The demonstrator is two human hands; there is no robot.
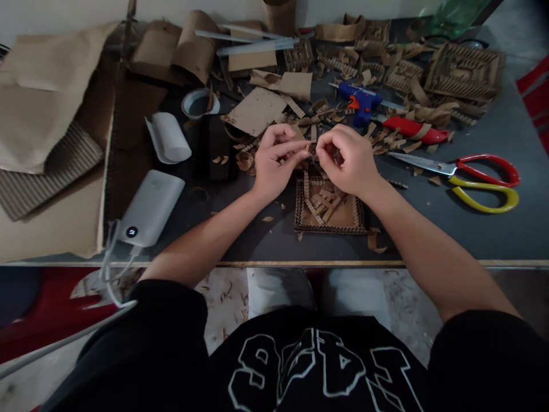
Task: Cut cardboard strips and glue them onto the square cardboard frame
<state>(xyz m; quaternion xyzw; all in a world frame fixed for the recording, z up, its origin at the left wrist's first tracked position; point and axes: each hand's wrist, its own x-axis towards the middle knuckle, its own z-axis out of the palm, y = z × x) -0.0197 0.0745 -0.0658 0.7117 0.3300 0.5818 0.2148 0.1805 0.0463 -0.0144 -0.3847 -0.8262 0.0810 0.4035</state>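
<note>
Both hands meet above the far edge of a small square cardboard tray (330,225) with corrugated walls. Several cardboard strips (328,201) lie in it. Thumb and fingers of my left hand (278,154) pinch a small brown cardboard strip, only partly visible. My right hand (349,157) is closed, its thumb and forefinger pressed together close to the strip's other side; whether they grip it too is hard to make out. Behind the hands lie cardboard scraps and a flat square cardboard piece (256,110).
Scissors (454,169) with red and yellow handles lie on the right. Farther back are a blue glue gun (360,102), a red-handled tool (416,130) and a woven-looking cardboard piece (465,71). A white power bank (152,207), a tape roll (200,103) and cardboard sheets (51,97) are leftward.
</note>
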